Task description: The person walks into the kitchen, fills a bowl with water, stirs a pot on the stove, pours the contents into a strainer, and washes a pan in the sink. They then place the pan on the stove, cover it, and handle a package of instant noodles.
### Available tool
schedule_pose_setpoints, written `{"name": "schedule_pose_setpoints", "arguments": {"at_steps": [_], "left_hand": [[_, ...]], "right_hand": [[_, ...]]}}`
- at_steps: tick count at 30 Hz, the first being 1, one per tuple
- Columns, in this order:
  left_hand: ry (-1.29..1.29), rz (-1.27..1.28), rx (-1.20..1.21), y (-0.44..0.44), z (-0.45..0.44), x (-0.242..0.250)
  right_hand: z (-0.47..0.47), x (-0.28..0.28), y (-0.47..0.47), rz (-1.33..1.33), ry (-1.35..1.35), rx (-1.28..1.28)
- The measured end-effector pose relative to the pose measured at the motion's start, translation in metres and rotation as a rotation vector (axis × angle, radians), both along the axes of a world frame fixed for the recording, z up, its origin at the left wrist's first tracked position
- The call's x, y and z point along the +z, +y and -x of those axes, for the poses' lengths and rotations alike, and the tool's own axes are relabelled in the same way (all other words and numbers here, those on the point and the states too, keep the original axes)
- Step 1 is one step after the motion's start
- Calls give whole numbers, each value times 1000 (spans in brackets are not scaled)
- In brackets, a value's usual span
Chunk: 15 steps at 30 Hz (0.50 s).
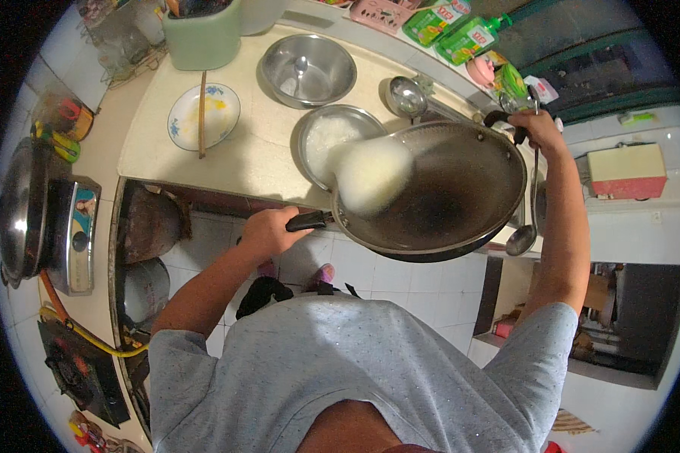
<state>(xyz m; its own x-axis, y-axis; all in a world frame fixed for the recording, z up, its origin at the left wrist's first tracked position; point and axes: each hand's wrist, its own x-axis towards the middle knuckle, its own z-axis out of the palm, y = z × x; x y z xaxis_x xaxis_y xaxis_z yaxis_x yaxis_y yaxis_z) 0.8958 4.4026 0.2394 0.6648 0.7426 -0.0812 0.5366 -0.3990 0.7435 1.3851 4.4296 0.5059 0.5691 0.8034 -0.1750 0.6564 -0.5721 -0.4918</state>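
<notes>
My left hand (272, 231) grips the black handle of a large wok (453, 198), and my right hand (535, 133) is at the black grip on its far side, with a long-handled metal ladle (522, 240) hanging beside that wrist. The wok is tilted to the left. Pale, whitish food (374, 172), blurred, lies at its lower lip, over the edge of a round metal dish (311, 164) that holds similar white food. Behind the dish stands a steel bowl (334, 62) with a spoon in it. A flowered plate (184, 122) with yellow traces has chopsticks (202, 116) laid across it.
A second ladle (406, 96) rests on the counter right of the bowl. A green container (203, 42) stands at the back left, and green soap bottles (467, 42) line the ledge. On the left are a lidded pan (22, 209) on a cooker and a black gas stove (79, 368).
</notes>
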Motion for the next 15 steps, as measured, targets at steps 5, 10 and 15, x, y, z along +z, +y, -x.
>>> {"name": "schedule_pose_setpoints", "arguments": {"at_steps": [5, 10, 15], "left_hand": [[-81, 145, 42, -12, -7, -8], [-166, 292, 62, -25, -24, -49], [-263, 367, 101, -34, -35, -57]], "right_hand": [[21, 18, 36, 12, -133, 127], [30, 36, 79, 79, -172, 170], [69, 52, 103, 89, -228, 386]]}}
